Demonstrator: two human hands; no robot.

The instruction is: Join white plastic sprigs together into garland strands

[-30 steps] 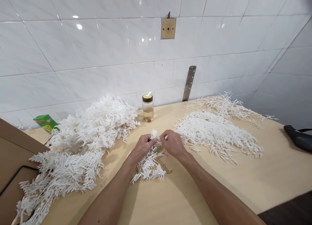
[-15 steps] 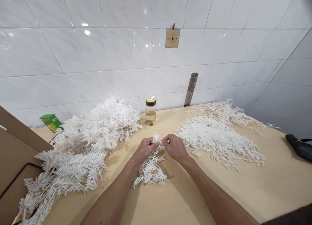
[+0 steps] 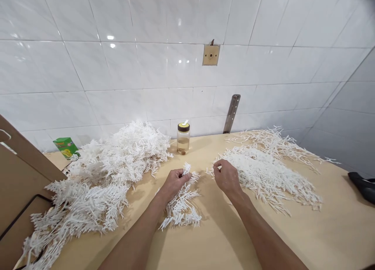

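My left hand (image 3: 176, 181) is closed with thumb and fingers on a branched white plastic sprig (image 3: 183, 207). Its tip sticks up past the thumb, and the forked lower part spreads over the table. My right hand (image 3: 227, 177) is pinched at the left edge of a flat pile of loose white pieces (image 3: 263, 172). A small white sprig piece (image 3: 209, 171) shows beside its fingertips and seems to be in the pinch, though the fingers partly hide the contact.
A tall heap of white sprigs (image 3: 123, 164) covers the left side. Bare white stems (image 3: 272, 140) lie behind the right pile. A lidded jar (image 3: 183, 141) stands at the back middle, a green box (image 3: 66, 147) back left. Cardboard (image 3: 23, 180) borders the left; a black object (image 3: 363, 186) lies far right.
My right hand has moved right, away from the left hand and over to the edge of the right pile. My left hand keeps its hold on the sprig. The view has tilted up slightly.
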